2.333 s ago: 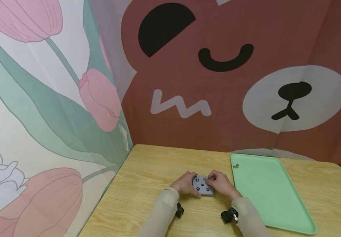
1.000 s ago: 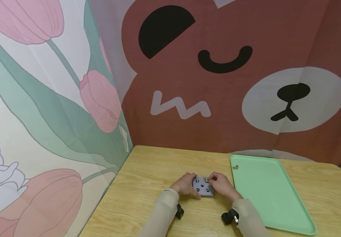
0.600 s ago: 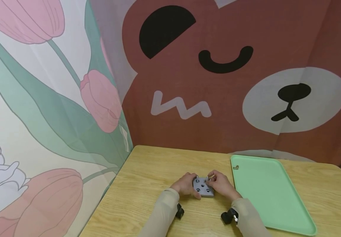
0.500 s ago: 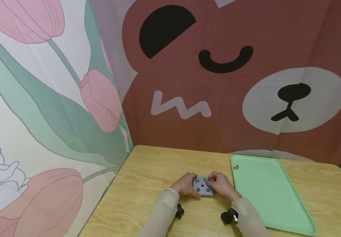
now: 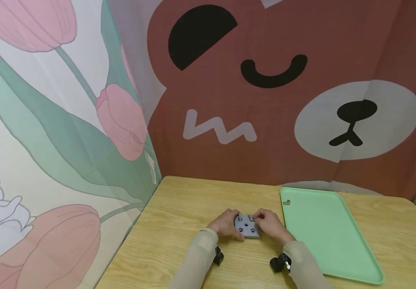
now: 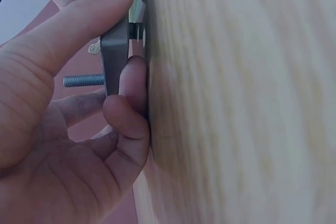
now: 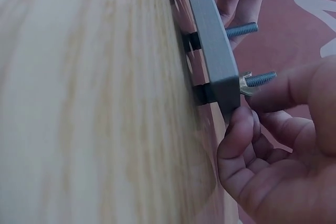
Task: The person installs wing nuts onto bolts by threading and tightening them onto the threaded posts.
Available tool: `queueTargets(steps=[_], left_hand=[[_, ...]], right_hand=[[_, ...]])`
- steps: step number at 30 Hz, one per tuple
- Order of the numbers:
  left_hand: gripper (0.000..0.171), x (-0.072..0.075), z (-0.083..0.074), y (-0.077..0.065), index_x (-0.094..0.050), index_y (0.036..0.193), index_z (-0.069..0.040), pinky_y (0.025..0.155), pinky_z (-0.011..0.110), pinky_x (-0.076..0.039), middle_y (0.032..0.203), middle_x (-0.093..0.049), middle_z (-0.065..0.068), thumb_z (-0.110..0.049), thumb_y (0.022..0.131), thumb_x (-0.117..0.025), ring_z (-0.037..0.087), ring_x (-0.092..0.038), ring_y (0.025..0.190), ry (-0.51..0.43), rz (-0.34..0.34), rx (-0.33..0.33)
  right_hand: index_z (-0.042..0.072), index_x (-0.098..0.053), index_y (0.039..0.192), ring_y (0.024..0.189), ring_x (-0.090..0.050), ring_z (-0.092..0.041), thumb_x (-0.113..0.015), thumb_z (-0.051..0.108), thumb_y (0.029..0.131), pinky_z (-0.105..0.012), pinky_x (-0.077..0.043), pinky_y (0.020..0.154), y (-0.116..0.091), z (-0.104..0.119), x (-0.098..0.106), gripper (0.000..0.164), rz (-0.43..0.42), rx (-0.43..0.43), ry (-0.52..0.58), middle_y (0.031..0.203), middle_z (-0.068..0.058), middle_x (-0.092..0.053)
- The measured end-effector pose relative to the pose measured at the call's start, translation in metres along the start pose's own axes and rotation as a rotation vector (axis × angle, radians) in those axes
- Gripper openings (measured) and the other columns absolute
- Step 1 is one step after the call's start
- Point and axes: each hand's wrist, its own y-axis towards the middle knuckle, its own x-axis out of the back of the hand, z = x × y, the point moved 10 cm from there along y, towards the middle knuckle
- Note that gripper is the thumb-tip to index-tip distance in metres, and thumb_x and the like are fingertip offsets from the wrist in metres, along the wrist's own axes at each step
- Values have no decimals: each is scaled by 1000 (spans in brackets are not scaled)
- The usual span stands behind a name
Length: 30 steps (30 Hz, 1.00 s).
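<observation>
A grey metal plate with several holes is held just above the table on black stubs. My left hand grips its left side, thumb on the near edge and fingers curled under it in the left wrist view. Two threaded bolts stand up from the plate's far part: a bare left bolt and a right bolt. Low on the right bolt, near the plate's face, sits a brass wing nut. The fingertips of my right hand pinch this nut.
A green tray lies to the right on the wooden table. Another small brass wing nut is in its far left corner. Printed curtains hang behind the table and along its left side.
My right fingers have lifted, shifted and come back around the wing nut in small turning motions. The left hand and the plate have stayed in place.
</observation>
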Motion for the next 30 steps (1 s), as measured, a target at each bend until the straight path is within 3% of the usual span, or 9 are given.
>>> queueTargets(steps=[6, 9, 13, 18, 23, 30], left_hand=[[78, 0, 1, 0, -53, 129, -14, 74, 31, -41, 100, -48, -1, -26, 61, -91, 14, -46, 81, -16, 4, 6], [78, 0, 1, 1, -53, 128, -14, 72, 31, -41, 99, -48, -1, -26, 61, -91, 14, -47, 80, -16, 4, 6], [76, -1, 2, 2, -54, 128, -15, 72, 31, -41, 98, -48, -2, -26, 62, -90, 14, -47, 80, -10, 6, 4], [76, -2, 1, 3, -54, 127, -16, 74, 30, -42, 99, -48, -2, -29, 62, -90, 12, -47, 81, 11, 16, -1], [77, 0, 1, 2, -53, 128, -15, 74, 31, -42, 99, -48, -2, -30, 62, -90, 13, -48, 81, 17, 17, 3], [76, 2, 0, 0, -53, 128, -15, 73, 30, -41, 100, -48, -1, -30, 63, -90, 13, -47, 80, 25, 11, -6]], right_hand=[[3, -60, 100, 65, -48, -16, -60, -4, 78, -30, -38, 57, 0, 2, 1, 23, 8, 19, 5, 74, -3, -53], [2, -58, 111, 64, -48, -16, -58, -6, 81, -31, -39, 58, 0, 5, 0, 31, 26, 46, 11, 74, -3, -54], [5, -60, 116, 67, -50, -16, -54, -5, 87, -33, -41, 62, 0, 10, -2, 31, 57, 86, -5, 77, -3, -56], [7, -64, 111, 72, -51, -15, -54, -4, 88, -33, -42, 66, 0, 13, -4, 27, 75, 103, -32, 80, -3, -58], [6, -63, 106, 65, -49, -15, -59, 1, 87, -31, -40, 59, 0, 10, -4, 20, 64, 83, -22, 74, -2, -55], [8, -59, 85, 65, -48, -14, -68, 9, 85, -29, -39, 59, 2, 6, -3, 9, 24, 35, -2, 72, -1, -53]])
